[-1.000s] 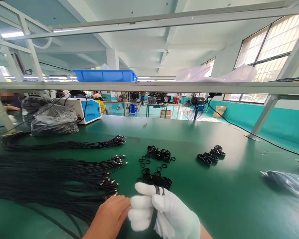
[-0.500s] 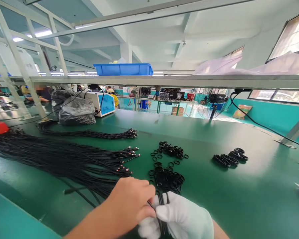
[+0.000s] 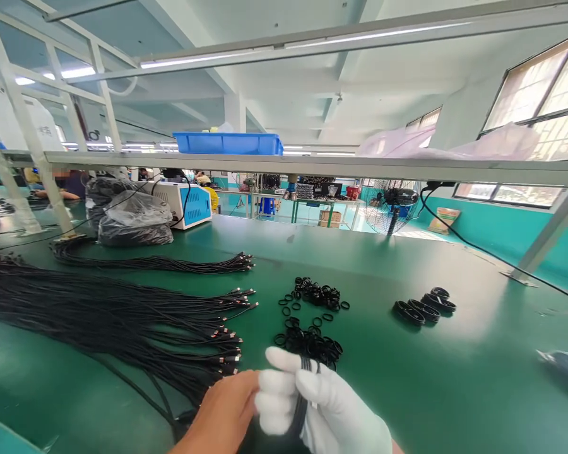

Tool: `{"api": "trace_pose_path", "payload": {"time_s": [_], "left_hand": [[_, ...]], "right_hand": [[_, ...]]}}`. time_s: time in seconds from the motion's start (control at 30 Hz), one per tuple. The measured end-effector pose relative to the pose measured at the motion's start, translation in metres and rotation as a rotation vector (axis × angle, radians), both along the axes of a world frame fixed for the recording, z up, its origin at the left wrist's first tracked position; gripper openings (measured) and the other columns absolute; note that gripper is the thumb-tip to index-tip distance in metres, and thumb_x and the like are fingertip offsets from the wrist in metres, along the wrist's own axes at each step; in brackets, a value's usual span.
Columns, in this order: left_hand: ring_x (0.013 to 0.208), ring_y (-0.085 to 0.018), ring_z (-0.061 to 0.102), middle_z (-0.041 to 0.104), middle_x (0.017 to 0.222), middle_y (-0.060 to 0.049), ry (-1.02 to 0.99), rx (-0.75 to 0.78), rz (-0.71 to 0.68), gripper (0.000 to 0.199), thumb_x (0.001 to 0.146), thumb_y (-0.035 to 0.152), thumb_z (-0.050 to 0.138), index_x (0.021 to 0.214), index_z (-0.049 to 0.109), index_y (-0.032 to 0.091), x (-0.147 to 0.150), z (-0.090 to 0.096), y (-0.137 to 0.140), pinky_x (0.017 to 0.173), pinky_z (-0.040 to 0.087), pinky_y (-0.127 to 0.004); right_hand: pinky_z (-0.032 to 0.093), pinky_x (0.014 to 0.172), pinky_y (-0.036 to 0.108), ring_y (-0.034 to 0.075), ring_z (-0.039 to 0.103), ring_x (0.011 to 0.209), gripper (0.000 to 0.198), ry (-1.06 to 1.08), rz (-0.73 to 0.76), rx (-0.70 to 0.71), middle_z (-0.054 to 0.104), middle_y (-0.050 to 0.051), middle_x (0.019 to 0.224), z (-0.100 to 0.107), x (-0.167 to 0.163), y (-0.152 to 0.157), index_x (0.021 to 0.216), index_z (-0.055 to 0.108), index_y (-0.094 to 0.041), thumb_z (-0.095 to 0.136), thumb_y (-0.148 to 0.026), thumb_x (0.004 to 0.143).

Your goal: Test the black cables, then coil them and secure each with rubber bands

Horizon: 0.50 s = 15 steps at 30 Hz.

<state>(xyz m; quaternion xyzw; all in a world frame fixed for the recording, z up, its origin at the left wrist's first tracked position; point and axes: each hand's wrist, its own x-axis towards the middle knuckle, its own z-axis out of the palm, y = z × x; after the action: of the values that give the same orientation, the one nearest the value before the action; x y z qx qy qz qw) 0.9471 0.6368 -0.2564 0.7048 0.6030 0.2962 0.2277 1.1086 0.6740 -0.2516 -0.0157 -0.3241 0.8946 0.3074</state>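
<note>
My right hand (image 3: 331, 400), in a white glove, is closed around a coil of black cable (image 3: 301, 403) at the bottom middle. Its thumb presses on the loops and its fingers wrap round them from the left. My bare left hand (image 3: 230, 403) is right beside the gloved fingers, curled; its fingertips and the cable strand it grips are hidden behind the glove. Just beyond lie two loose heaps of small black rings, a nearer heap (image 3: 312, 343) and a farther one (image 3: 319, 294). Long black cables (image 3: 123, 309) with metal plugs spread across the left of the table.
Several coiled cables (image 3: 425, 310) lie on the green table (image 3: 378, 372) at right. Another cable bundle (image 3: 170, 263), bagged goods (image 3: 135, 221) and a white-and-blue machine (image 3: 194, 205) are at back left. A shelf (image 3: 312, 165) with a blue tray (image 3: 227, 144) crosses above. A plastic bag (image 3: 565, 366) lies far right.
My left hand has moved down and left from the top of the coil, going behind the gloved fingers. More of the gloved fingers show now. The view has tilted up and shifted slightly right.
</note>
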Motion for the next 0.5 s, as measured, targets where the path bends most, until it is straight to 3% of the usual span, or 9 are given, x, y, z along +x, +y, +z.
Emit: {"api": "trace_pose_path", "payload": {"time_s": [0.1, 0.2, 0.33, 0.4, 0.5], "left_hand": [[0.073, -0.02, 0.062, 0.066, 0.082, -0.003, 0.375, 0.023, 0.109, 0.029, 0.087, 0.016, 0.032, 0.081, 0.06, 0.021, 0.01, -0.01, -0.01, 0.062, 0.04, -0.027], [0.074, -0.022, 0.065, 0.067, 0.086, -0.003, 0.616, 0.069, 0.108, 0.029, 0.087, 0.012, 0.035, 0.092, 0.06, 0.023, 0.025, -0.017, -0.018, 0.059, 0.042, -0.028], [0.06, -0.02, 0.062, 0.065, 0.074, -0.002, 0.798, 0.316, 0.049, 0.025, 0.076, 0.001, 0.042, 0.078, 0.06, 0.019, 0.036, -0.021, -0.019, 0.055, 0.039, -0.029], [0.057, -0.019, 0.059, 0.063, 0.067, -0.002, 0.818, 0.49, -0.006, 0.018, 0.073, 0.003, 0.048, 0.071, 0.057, 0.018, 0.033, -0.016, -0.016, 0.056, 0.037, -0.03], [0.058, -0.018, 0.054, 0.061, 0.063, -0.001, 0.857, 0.643, -0.158, 0.009, 0.075, 0.017, 0.06, 0.068, 0.054, 0.018, 0.019, 0.008, -0.01, 0.058, 0.034, -0.031]], "right_hand": [[0.038, 0.067, 0.03, 0.014, 0.054, 0.071, 0.031, 0.019, -0.124, -0.003, 0.057, 0.001, 0.074, 0.003, 0.001, 0.01, 0.092, 0.062, -0.016, 0.076, -0.026, 0.066], [0.039, 0.081, 0.037, 0.02, 0.058, 0.086, 0.041, -0.109, -0.234, -0.029, 0.063, 0.007, 0.093, -0.001, 0.004, 0.016, 0.102, 0.061, -0.016, 0.076, -0.028, 0.066], [0.038, 0.085, 0.04, 0.022, 0.06, 0.089, 0.051, -0.241, -0.3, -0.001, 0.064, 0.01, 0.097, -0.004, 0.004, 0.014, 0.108, 0.058, -0.014, 0.078, -0.031, 0.064], [0.039, 0.083, 0.036, 0.019, 0.06, 0.085, 0.049, -0.334, -0.309, 0.032, 0.065, 0.008, 0.091, -0.003, 0.001, 0.011, 0.107, 0.058, -0.013, 0.078, -0.029, 0.064], [0.041, 0.074, 0.029, 0.015, 0.057, 0.074, 0.037, -0.397, -0.17, 0.114, 0.065, 0.005, 0.081, -0.002, -0.004, 0.006, 0.096, 0.063, -0.012, 0.077, -0.027, 0.065]]}}
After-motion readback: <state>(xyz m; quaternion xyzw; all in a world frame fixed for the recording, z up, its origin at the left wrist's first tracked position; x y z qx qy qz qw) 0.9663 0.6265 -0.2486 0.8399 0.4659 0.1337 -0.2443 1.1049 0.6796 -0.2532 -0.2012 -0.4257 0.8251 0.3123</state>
